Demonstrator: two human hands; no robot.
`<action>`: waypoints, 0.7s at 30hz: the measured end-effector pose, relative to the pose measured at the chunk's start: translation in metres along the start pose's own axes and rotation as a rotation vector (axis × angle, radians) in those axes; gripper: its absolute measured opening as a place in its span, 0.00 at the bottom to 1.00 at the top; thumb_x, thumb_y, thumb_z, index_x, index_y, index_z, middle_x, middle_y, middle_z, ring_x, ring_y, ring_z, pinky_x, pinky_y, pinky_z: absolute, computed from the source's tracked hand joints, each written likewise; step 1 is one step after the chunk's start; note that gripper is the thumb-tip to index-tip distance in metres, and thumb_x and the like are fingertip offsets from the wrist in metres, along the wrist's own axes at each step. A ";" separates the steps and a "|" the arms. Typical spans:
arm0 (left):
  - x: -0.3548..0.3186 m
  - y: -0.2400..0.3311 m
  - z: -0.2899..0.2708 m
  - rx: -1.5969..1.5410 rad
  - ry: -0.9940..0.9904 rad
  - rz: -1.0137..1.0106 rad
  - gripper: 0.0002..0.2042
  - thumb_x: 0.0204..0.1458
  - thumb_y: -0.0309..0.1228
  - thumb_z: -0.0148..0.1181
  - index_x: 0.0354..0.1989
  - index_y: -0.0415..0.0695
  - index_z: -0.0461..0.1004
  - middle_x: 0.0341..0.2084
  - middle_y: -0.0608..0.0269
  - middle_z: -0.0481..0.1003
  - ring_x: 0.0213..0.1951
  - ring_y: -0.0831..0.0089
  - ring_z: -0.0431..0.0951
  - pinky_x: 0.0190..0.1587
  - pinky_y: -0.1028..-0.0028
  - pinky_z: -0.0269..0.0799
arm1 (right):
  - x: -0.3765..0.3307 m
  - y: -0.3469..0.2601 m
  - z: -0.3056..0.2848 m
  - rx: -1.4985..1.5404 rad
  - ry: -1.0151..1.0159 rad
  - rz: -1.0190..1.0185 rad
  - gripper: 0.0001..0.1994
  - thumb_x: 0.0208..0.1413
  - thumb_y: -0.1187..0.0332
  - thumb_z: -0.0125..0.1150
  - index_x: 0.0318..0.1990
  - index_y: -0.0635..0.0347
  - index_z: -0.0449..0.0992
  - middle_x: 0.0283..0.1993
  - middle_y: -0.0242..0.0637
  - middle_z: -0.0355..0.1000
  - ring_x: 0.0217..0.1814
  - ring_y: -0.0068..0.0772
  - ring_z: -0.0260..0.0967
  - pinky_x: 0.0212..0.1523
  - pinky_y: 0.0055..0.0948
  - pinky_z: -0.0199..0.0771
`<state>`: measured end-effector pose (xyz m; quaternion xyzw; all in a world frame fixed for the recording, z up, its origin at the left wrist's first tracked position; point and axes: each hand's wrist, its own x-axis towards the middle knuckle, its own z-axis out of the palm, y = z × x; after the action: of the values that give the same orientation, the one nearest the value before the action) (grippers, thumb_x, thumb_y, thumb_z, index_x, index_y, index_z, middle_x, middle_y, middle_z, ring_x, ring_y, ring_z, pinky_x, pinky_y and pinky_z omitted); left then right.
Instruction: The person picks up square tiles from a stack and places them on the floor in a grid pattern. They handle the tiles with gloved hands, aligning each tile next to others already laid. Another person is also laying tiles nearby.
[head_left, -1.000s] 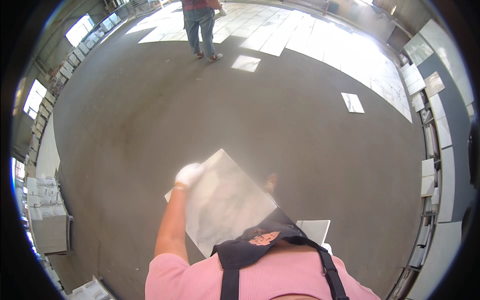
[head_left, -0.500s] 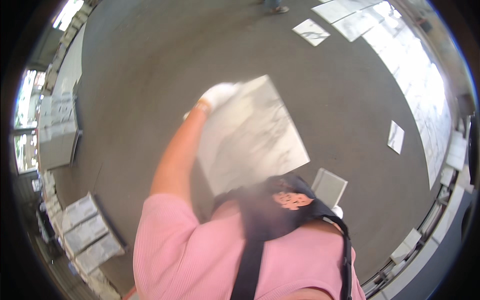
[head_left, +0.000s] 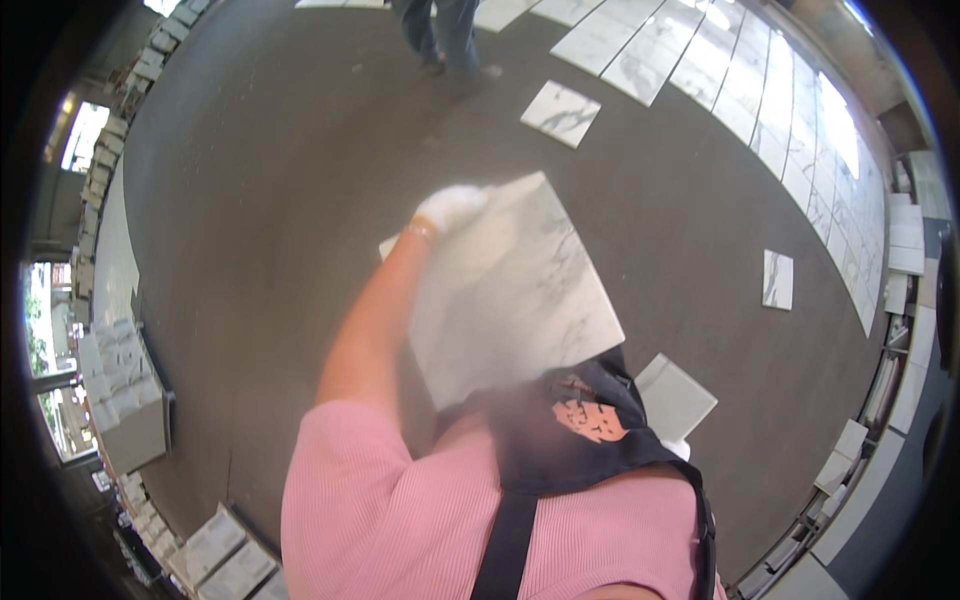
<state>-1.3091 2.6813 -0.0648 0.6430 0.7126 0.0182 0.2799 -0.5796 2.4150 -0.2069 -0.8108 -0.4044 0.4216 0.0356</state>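
Note:
My left hand, in a white glove, is closed on the far left edge of a large marble tile. The tile is white with grey veins and is held tilted in front of my body, its near edge reaching my dark apron. Down at my right side, a smaller pale tile sticks out past the apron. My right hand, also white-gloved, shows only in part at that tile's lower edge and grips it; its fingers are mostly hidden.
Rows of white veined slabs cover the floor at the far right. Two loose tiles, one ahead and one at right, lie apart from them. A person's legs stand far ahead. Stacked tiles line the left.
My view has swung, and I have moved closer to the laid slabs. Another person's legs show more fully. Both tiles stay in my hands.

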 end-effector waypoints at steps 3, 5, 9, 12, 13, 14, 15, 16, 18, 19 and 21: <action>0.053 -0.003 -0.018 -0.180 0.053 -0.170 0.29 0.64 0.58 0.46 0.50 0.42 0.80 0.50 0.52 0.81 0.53 0.52 0.78 0.58 0.61 0.69 | 0.083 -0.013 0.017 -0.196 -0.081 -0.094 0.13 0.44 0.65 0.70 0.37 0.63 0.85 0.35 0.44 0.83 0.35 0.44 0.82 0.36 0.41 0.80; 0.080 -0.004 -0.036 -0.223 0.040 -0.241 0.30 0.63 0.59 0.48 0.49 0.42 0.80 0.45 0.53 0.82 0.48 0.56 0.78 0.55 0.63 0.70 | 0.115 -0.009 0.028 -0.362 -0.168 -0.124 0.14 0.45 0.63 0.69 0.37 0.62 0.85 0.36 0.47 0.83 0.38 0.49 0.82 0.38 0.42 0.80; 0.137 -0.006 -0.069 -0.287 0.125 -0.331 0.29 0.63 0.59 0.51 0.48 0.43 0.81 0.38 0.58 0.81 0.40 0.67 0.77 0.50 0.67 0.71 | 0.171 -0.052 0.041 -0.609 -0.246 -0.084 0.17 0.46 0.56 0.67 0.39 0.57 0.86 0.40 0.52 0.81 0.46 0.59 0.79 0.43 0.46 0.80; 0.179 -0.001 -0.088 -0.318 0.161 -0.279 0.27 0.63 0.57 0.54 0.46 0.42 0.81 0.36 0.62 0.81 0.39 0.73 0.75 0.47 0.70 0.71 | 0.205 -0.129 0.008 -0.623 -0.263 -0.032 0.17 0.47 0.57 0.67 0.41 0.58 0.86 0.42 0.55 0.80 0.47 0.59 0.79 0.47 0.47 0.81; 0.200 0.003 -0.095 -0.388 0.182 -0.294 0.27 0.63 0.57 0.55 0.46 0.42 0.82 0.36 0.63 0.80 0.38 0.75 0.75 0.47 0.71 0.71 | 0.219 -0.160 -0.009 -0.658 -0.272 -0.060 0.17 0.48 0.58 0.65 0.41 0.59 0.86 0.43 0.55 0.80 0.48 0.60 0.78 0.48 0.48 0.80; 0.215 0.009 -0.098 -0.422 0.174 -0.339 0.26 0.63 0.56 0.56 0.45 0.41 0.82 0.35 0.64 0.80 0.38 0.76 0.74 0.46 0.71 0.71 | 0.237 -0.193 -0.020 -0.651 -0.281 -0.112 0.16 0.50 0.59 0.63 0.41 0.59 0.85 0.44 0.55 0.80 0.49 0.60 0.78 0.49 0.48 0.80; 0.224 0.015 -0.100 -0.477 0.168 -0.397 0.26 0.63 0.56 0.57 0.45 0.41 0.82 0.35 0.64 0.80 0.38 0.77 0.74 0.46 0.71 0.71 | 0.248 -0.220 -0.031 -0.656 -0.286 -0.168 0.15 0.52 0.60 0.61 0.41 0.59 0.85 0.44 0.56 0.79 0.50 0.60 0.78 0.50 0.49 0.79; 0.235 0.021 -0.103 -0.521 0.155 -0.407 0.26 0.63 0.55 0.57 0.45 0.41 0.82 0.35 0.66 0.80 0.38 0.77 0.74 0.45 0.71 0.71 | 0.257 -0.247 -0.041 -0.619 -0.249 -0.144 0.15 0.53 0.61 0.59 0.41 0.59 0.85 0.45 0.55 0.79 0.50 0.60 0.77 0.50 0.49 0.79; 0.261 0.033 -0.111 -0.488 0.121 -0.396 0.26 0.63 0.56 0.56 0.46 0.41 0.82 0.35 0.64 0.81 0.38 0.74 0.75 0.46 0.70 0.71 | 0.276 -0.298 -0.064 -0.577 -0.175 -0.125 0.15 0.54 0.62 0.57 0.42 0.58 0.85 0.45 0.54 0.80 0.50 0.61 0.77 0.51 0.49 0.78; 0.271 0.037 -0.116 -0.481 0.129 -0.374 0.27 0.63 0.56 0.55 0.46 0.41 0.81 0.35 0.62 0.81 0.38 0.73 0.75 0.46 0.70 0.71 | 0.285 -0.319 -0.074 -0.564 -0.142 -0.125 0.15 0.54 0.62 0.57 0.42 0.58 0.84 0.45 0.53 0.80 0.50 0.61 0.77 0.51 0.49 0.78; 0.308 0.042 -0.131 -0.342 0.126 -0.288 0.28 0.64 0.57 0.53 0.46 0.40 0.81 0.36 0.58 0.81 0.38 0.68 0.76 0.47 0.68 0.71 | 0.311 -0.366 -0.090 -0.514 -0.116 -0.143 0.15 0.55 0.62 0.58 0.44 0.57 0.84 0.44 0.51 0.80 0.50 0.60 0.77 0.50 0.47 0.78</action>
<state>-1.3319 3.0174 -0.0538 0.4755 0.7995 0.1387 0.3398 -0.6455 2.8991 -0.2069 -0.7372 -0.5557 0.3471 -0.1650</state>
